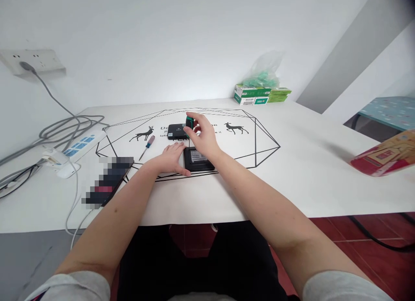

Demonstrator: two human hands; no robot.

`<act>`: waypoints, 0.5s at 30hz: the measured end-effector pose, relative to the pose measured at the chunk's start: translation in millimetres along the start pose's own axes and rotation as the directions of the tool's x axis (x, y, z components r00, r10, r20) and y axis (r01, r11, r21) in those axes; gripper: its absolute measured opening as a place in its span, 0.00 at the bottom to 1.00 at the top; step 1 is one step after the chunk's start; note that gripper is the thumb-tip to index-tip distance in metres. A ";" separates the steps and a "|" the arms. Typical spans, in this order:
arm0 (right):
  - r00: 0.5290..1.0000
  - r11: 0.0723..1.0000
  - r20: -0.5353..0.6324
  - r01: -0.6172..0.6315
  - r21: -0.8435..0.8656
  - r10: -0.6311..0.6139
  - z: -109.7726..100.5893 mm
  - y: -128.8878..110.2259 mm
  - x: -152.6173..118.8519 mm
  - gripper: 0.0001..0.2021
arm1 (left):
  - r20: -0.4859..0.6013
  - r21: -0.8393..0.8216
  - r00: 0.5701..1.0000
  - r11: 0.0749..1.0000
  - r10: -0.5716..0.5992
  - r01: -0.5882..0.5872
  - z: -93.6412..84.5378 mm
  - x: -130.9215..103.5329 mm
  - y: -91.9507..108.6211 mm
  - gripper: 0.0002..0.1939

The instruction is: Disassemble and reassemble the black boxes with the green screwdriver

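Note:
My right hand (204, 134) grips a screwdriver (189, 122) with a green and black handle. The tool is upright, its thin shaft pointing down at the upper left of a flat black case (197, 165). A printed white label shows inside that case; its exact kind I cannot make out. On the table at the case's left side lies my left hand (171, 157), fingers spread, with the thumb by the near left corner. Behind both hands is a black rectangular cover (177, 131) with a small sticker, partly hidden by my right hand.
A second screwdriver (148, 147) lies left of my left hand. Further left are a phone-like device (110, 182), partly pixelated, a power strip (84, 144) and grey cables. Green and white boxes (253, 93) with a plastic bag stand at the back. A red package (379, 156) is at right.

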State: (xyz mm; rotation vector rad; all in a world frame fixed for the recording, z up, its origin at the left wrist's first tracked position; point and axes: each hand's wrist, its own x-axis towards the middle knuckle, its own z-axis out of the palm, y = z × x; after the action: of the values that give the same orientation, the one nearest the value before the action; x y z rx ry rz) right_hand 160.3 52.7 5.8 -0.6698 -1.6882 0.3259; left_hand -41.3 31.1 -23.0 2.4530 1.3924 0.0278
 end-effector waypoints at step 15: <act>1.000 0.999 0.002 -0.023 0.044 0.023 -9.3 -7.1 8.2 0.11 | -0.182 -0.176 0.983 0.983 0.025 -0.057 8.6 -1.1 -11.9 0.66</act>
State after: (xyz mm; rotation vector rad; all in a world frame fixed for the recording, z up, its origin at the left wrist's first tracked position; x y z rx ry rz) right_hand 166.7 50.5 18.4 -0.6571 -1.6708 0.3793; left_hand -50.3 33.6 -34.4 2.3751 1.3449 0.3766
